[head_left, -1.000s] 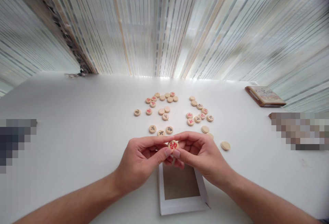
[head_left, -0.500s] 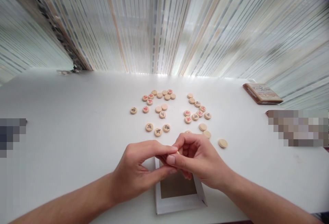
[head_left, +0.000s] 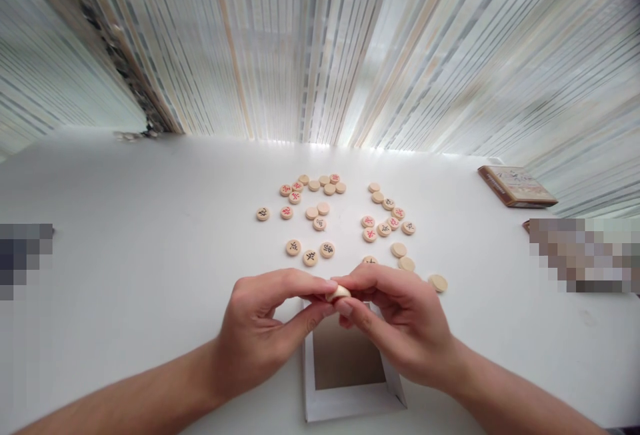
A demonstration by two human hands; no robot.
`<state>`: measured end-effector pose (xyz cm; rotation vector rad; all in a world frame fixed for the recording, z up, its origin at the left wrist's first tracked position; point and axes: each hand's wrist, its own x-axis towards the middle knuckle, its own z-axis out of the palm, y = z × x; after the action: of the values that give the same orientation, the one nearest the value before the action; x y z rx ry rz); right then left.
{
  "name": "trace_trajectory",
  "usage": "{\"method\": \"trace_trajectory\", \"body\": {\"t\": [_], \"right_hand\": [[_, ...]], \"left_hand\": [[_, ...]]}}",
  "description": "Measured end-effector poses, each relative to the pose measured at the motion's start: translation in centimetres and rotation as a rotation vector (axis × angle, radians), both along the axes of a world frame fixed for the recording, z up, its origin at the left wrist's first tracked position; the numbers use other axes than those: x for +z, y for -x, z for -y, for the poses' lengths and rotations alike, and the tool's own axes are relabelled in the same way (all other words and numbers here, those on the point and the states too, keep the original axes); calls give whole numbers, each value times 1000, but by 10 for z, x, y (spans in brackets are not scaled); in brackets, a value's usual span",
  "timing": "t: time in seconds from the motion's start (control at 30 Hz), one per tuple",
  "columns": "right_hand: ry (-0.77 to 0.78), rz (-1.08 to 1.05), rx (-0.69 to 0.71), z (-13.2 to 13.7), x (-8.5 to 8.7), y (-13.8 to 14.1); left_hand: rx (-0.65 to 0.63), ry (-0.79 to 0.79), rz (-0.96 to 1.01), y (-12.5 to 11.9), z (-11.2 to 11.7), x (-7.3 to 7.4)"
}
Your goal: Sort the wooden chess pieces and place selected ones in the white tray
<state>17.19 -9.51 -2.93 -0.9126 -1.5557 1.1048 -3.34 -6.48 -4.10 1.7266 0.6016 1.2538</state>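
Between the fingertips of my left hand (head_left: 277, 325) and my right hand (head_left: 400, 318) is one pale round xiangqi piece (head_left: 339, 294). Both hands are closed in a pinch on it, one from each side. Below them lies an open white cardboard box tray (head_left: 357, 403) with a brown bottom, partly covered by my fingers. Beyond my hands, several xiangqi pieces are scattered on the white table: some show black characters, like the piece (head_left: 311, 258), some red ones, like the piece (head_left: 286, 212), and others have blank faces, like the piece (head_left: 438, 282).
A brown-edged flat box (head_left: 519, 186) with a printed lid lies at the table's far right. Nearer, a blurred-out item (head_left: 575, 255) sits at the right edge. Striped string curtains (head_left: 320, 48) hang behind the table (head_left: 165, 242).
My fingers have drawn slightly apart around the xiangqi piece, so more of it shows now. The whole view has shifted a little.
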Motion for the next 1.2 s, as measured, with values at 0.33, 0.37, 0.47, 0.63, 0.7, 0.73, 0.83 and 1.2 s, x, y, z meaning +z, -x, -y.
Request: {"method": "trace_trajectory", "body": {"t": [0.33,0.37,0.47,0.63,0.7,0.73,0.83,1.2], "right_hand": [[-424,193,-54,-8,4,-1],[-435,206,-67,-8,4,-1],[-457,219,-99,-9,5,-2],[-463,190,-105,-8,6,-2],[-447,178,-111,-7,5,-2],[-434,165,-116,-7,5,-2],[-342,90,-111,-5,2,-1],[159,-236,-7,-6,4,3]], "left_hand": [[15,-133,24,3,-3,1],[19,-135,21,3,-3,1],[13,-140,13,4,-3,2],[18,-147,9,4,-2,2],[39,-142,-2,3,-2,2],[49,-140,-5,3,-3,2],[68,-110,-5,3,-4,2],[37,265,57,0,-7,6]]}}
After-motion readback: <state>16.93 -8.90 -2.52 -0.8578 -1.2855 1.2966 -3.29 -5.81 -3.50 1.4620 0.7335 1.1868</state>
